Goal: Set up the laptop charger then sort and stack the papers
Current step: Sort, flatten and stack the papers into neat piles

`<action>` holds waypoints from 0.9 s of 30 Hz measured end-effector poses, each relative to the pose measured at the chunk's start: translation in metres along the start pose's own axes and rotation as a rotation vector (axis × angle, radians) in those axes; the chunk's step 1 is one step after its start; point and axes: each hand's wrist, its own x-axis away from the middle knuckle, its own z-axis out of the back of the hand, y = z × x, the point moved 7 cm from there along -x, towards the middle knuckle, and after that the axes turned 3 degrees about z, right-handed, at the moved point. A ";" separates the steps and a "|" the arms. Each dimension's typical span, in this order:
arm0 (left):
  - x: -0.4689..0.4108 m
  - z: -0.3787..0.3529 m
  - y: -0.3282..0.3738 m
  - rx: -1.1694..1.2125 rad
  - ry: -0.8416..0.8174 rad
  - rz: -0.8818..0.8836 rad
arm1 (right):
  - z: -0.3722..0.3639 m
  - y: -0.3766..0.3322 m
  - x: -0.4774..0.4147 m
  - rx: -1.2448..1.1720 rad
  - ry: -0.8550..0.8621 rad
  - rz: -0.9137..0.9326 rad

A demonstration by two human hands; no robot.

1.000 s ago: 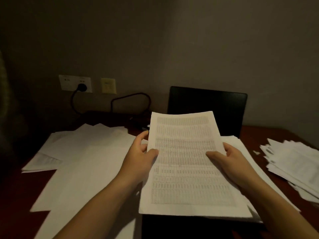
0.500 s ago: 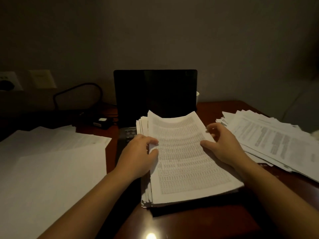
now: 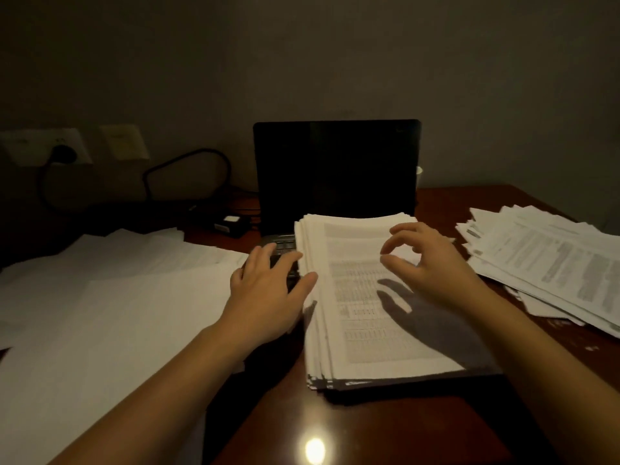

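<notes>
At centre frame, a person's left hand [image 3: 268, 290], fingers spread wide, braces the left edge of the printed stack [image 3: 362, 333], seemingly to square it; the right hand [image 3: 432, 266] hovers above, fingers loosely curled, holding nothing. The charger's plug [image 3: 62, 152] sits in a socket, upper left

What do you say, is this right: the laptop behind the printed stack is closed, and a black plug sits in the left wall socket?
No: the head view shows the laptop open, its dark screen upright behind the printed stack. The black plug does sit in the left wall socket.
</notes>
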 end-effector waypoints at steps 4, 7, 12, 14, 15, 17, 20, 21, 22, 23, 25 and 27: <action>0.009 0.029 -0.070 -0.063 0.024 0.126 | -0.028 -0.055 -0.013 -0.100 -0.033 0.140; 0.018 0.051 -0.129 -0.096 0.033 0.239 | -0.059 -0.091 -0.020 -0.098 -0.132 0.200; 0.047 0.095 -0.242 -0.137 -0.014 0.449 | -0.131 -0.146 -0.039 -0.072 -0.384 0.217; 0.057 0.106 -0.273 -0.106 -0.058 0.517 | -0.162 -0.154 -0.051 -0.056 -0.466 0.162; 0.060 0.111 -0.283 -0.078 -0.074 0.545 | -0.176 -0.156 -0.057 -0.066 -0.499 0.113; 0.064 0.118 -0.298 -0.065 -0.084 0.581 | -0.195 -0.155 -0.070 -0.144 -0.505 -0.031; 0.064 0.124 -0.311 -0.088 -0.106 0.609 | -0.208 -0.151 -0.087 -0.310 -0.391 -0.263; 0.063 0.125 -0.314 -0.094 -0.117 0.620 | -0.211 -0.150 -0.091 -0.384 -0.355 -0.335; 0.063 0.124 -0.316 -0.092 -0.121 0.630 | -0.215 -0.149 -0.094 -0.466 -0.333 -0.409; 0.062 0.124 -0.318 -0.084 -0.121 0.643 | -0.219 -0.149 -0.095 -0.533 -0.324 -0.473; 0.061 0.123 -0.318 -0.051 -0.117 0.677 | -0.223 -0.147 -0.096 -0.546 -0.318 -0.542; 0.060 0.123 -0.314 -0.017 -0.108 0.716 | -0.227 -0.144 -0.097 -0.493 -0.324 -0.549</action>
